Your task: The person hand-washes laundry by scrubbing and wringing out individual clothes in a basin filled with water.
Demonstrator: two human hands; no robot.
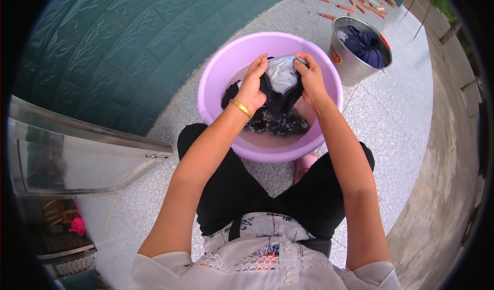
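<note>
A purple plastic basin [270,156] stands on the floor between my knees, with cloudy water in it. Over the water I hold up a black garment with a pale grey inner part [283,73]. My left hand [252,83], with a gold bangle at the wrist, grips its left side. On the other side, my right hand [310,77] pinches the upper right edge between thumb and fingers. Beneath, dark wet cloth [278,123] with suds lies partly in the water. More black cloth [230,95] rests at the basin's left.
To the right behind the basin stands a metal bucket [349,71] holding dark blue cloth [364,46]. Corn cobs [361,6] lie scattered at the back. A green tiled wall [115,50] rises at left, near a metal-framed door [88,154]. The speckled floor [401,108] drops to concrete at right.
</note>
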